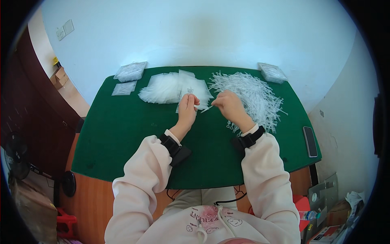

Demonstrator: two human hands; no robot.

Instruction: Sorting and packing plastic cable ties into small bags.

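Note:
My left hand (pixel 187 110) is closed around a small bunch of thin clear plastic sticks (pixel 190 91), whose tops poke up above the fingers. My right hand (pixel 231 107) pinches a thin whitish stick (pixel 206 109), its free end pointing down toward the left hand. Both hands are raised over the middle of the table, a short gap apart. Behind the left hand lies a spread heap of clear flat plastic bags (pixel 160 88). A large loose pile of clear sticks with looped ends (pixel 254 97) lies beside and beyond the right hand.
The table has a green cover (pixel 122 142). Filled clear packs (pixel 132 72) stand at its far left, with a flat pack (pixel 124 88) in front. Another filled pack (pixel 272 73) sits far right. A phone (pixel 310 141) lies near the right edge. A wall (pixel 195 36) rises behind.

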